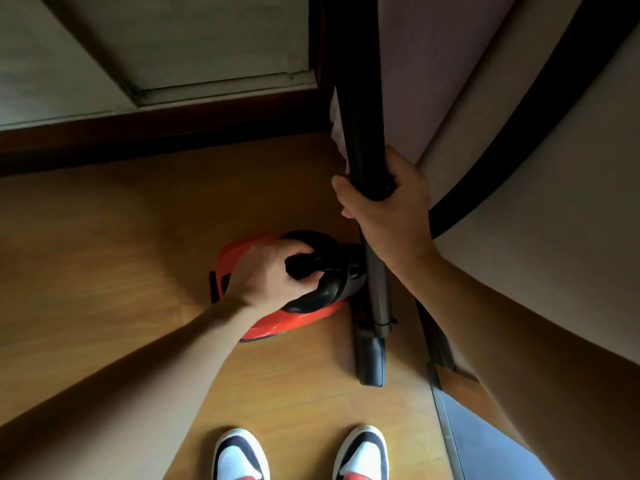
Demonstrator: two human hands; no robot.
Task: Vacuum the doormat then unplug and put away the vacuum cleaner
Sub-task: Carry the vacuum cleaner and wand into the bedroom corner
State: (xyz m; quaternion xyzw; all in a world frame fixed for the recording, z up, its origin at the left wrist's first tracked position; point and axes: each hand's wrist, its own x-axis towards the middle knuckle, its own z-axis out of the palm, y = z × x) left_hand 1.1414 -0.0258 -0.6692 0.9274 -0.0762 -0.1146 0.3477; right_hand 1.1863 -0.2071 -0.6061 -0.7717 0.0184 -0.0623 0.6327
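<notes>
A red and black vacuum cleaner sits on the wooden floor in front of my feet. My left hand grips the black carry handle on top of it. The dark wand stands upright just right of the body, its floor nozzle resting on the floor. My right hand is wrapped round the wand about halfway up. A black hose curves away up and to the right. No doormat and no plug are in view.
A dark wooden skirting and a white door panel run along the far side. A pale wall stands close on the right, with a metal floor strip and grey-blue flooring at its foot. My two shoes show at the bottom.
</notes>
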